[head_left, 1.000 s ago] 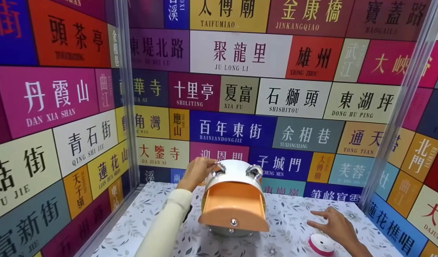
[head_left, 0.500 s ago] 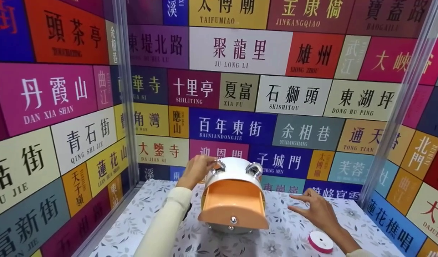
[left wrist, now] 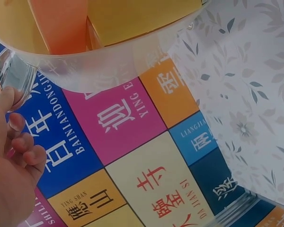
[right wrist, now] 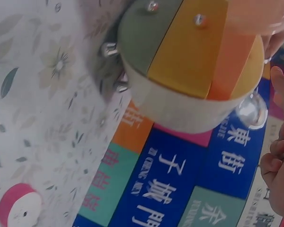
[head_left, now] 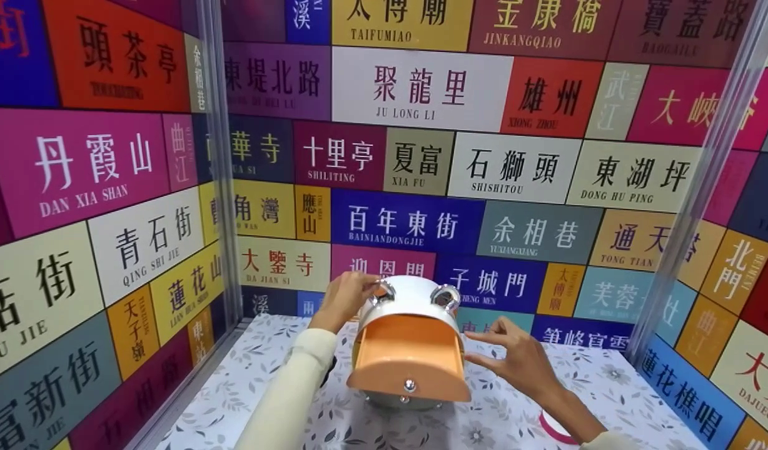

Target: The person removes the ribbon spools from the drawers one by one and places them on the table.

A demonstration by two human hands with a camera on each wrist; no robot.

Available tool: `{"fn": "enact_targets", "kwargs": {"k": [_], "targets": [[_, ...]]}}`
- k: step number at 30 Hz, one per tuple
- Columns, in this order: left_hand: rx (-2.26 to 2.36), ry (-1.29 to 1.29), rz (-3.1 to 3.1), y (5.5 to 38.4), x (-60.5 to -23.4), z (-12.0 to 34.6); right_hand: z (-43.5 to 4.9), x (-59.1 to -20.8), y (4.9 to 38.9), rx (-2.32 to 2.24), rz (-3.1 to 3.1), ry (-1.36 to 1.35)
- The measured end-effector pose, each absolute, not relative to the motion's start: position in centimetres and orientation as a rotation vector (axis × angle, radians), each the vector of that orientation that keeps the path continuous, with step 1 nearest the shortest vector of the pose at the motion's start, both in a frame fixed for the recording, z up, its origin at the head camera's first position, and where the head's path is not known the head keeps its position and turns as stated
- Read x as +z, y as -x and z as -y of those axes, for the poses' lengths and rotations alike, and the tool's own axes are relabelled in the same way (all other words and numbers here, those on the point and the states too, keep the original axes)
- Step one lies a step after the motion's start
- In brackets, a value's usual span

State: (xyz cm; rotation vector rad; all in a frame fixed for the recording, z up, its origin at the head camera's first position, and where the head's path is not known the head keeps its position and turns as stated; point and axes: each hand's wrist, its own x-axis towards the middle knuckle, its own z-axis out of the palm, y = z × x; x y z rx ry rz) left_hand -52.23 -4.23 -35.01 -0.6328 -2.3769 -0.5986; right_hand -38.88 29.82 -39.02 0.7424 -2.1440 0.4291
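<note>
A rounded white drawer box (head_left: 412,292) with silver ear-like rings on top stands on the table, its orange drawer (head_left: 409,379) pulled out toward me. Below that drawer, the right wrist view shows a yellow drawer front (right wrist: 187,52) and a green one (right wrist: 144,38), each with a small silver knob. My left hand (head_left: 345,301) pinches the left silver ring (left wrist: 12,78) between thumb and fingers. At the box's right side is my right hand (head_left: 515,356), thumb and index finger spread apart, the other fingers curled, holding nothing.
A white spool with a pink side (right wrist: 21,208) lies on the table at the right, partly hidden by my right forearm in the head view. The tabletop (head_left: 234,400) has a leaf-pattern cover. Walls of colourful signs (head_left: 409,219) enclose it behind and at both sides.
My right hand has moved left and up from above the spool to the right side of the drawer box. The left hand and the box have stayed put.
</note>
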Motion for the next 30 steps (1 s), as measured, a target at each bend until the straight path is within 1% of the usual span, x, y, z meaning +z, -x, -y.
{"fn": "enact_targets", "kwargs": {"k": [13,30], "targets": [[-0.564,0.612,2.396,52.2,-35.1,4.1,-24.2,-37.3,36.5,0.429,2.021,-0.915],[-0.582,0.606,2.385,52.1,-35.2,4.1,-20.8,-38.8,36.5,0.281,1.788,-1.148]]}}
